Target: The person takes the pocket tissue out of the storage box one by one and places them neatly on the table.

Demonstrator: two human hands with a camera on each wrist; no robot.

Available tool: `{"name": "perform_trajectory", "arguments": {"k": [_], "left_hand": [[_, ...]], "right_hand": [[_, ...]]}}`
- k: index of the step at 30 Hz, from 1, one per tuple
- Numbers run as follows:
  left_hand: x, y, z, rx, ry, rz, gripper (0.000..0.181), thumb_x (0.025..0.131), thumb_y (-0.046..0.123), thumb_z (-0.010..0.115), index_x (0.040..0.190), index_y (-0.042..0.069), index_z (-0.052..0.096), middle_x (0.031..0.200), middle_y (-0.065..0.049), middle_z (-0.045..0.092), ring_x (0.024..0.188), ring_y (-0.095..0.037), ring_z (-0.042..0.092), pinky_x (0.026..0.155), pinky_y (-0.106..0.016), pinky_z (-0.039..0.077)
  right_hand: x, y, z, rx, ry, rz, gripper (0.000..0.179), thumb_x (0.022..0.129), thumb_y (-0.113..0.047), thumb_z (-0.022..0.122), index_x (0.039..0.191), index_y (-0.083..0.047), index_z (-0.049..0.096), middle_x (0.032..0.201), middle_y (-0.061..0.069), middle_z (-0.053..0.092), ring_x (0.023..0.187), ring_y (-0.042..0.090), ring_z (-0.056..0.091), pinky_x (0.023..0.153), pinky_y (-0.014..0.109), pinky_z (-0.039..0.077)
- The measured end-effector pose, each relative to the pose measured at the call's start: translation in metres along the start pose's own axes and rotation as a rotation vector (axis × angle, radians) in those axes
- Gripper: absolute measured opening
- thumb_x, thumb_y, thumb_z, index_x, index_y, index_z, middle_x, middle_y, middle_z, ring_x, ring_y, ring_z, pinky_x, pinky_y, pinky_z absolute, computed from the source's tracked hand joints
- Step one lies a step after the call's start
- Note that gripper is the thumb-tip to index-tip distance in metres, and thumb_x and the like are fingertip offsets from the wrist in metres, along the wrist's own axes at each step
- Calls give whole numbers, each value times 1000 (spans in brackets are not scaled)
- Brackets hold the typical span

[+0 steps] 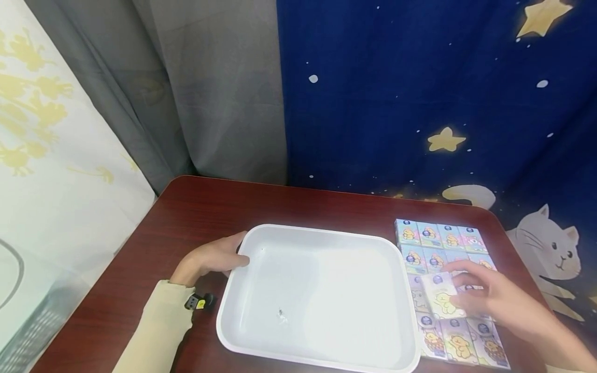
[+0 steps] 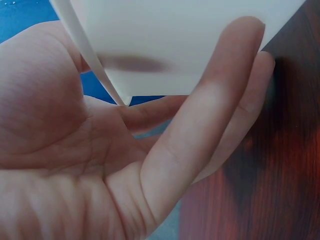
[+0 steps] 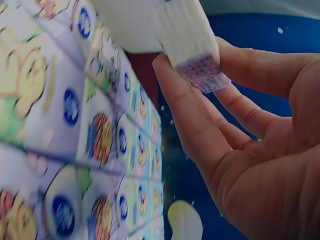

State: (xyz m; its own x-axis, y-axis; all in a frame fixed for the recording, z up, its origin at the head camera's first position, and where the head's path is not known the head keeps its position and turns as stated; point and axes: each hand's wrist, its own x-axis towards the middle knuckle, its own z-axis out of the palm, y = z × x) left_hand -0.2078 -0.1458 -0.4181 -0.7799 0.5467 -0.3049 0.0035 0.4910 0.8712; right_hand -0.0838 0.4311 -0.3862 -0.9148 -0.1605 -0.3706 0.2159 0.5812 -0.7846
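My left hand (image 1: pixel 216 256) grips the left rim of a white plastic tray (image 1: pixel 322 234), thumb over the edge and fingers against the outer wall, as the left wrist view shows. Inside the tray a small dark mark shows on its floor. My right hand (image 1: pixel 489 295) pinches a small pack of tissues (image 1: pixel 440 296) with a yellow cartoon animal on it. In the right wrist view the pack (image 3: pixel 187 45) shows its white folded side and purple end between thumb and fingers. Below it lie rows of similar tissue packs (image 1: pixel 459 344), some in pastel blue, others purple.
A dark red wooden table (image 1: pixel 205 207) carries everything. Behind it hang a grey curtain (image 1: pixel 224 93) and a navy curtain (image 1: pixel 373 93) with stars and a cat. The rows of packs lie close along the tray's right side. A pale patterned cloth (image 1: pixel 60 140) hangs at left.
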Motion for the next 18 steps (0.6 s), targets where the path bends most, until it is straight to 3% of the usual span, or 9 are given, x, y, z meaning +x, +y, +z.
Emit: {"name": "perform_trajectory", "arguments": {"k": [4, 11, 18], "left_hand": [[0, 0, 0, 0, -2, 1, 69, 96, 0, 67, 160, 4, 41, 125, -19, 69, 94, -32, 77, 71, -52, 68], [0, -1, -2, 0, -8, -8, 68, 98, 4, 70, 160, 7, 42, 127, -17, 68, 96, -31, 76, 74, -52, 68], [-1, -1, -2, -5, -15, 0, 70, 97, 4, 70, 161, 6, 41, 128, -18, 68, 96, -32, 77, 74, -53, 68]], "right_hand": [[-6, 14, -8, -30, 2, 44, 71, 101, -16, 78, 159, 2, 43, 139, 26, 66, 110, 30, 69, 79, 33, 61], [-21, 38, -18, 71, -58, 202, 80, 105, -26, 75, 164, 5, 30, 144, 26, 61, 110, 31, 70, 89, 41, 66], [-33, 73, -39, 101, -121, 202, 64, 111, -22, 65, 157, 10, 33, 142, 23, 64, 113, 27, 67, 86, 40, 63]]}}
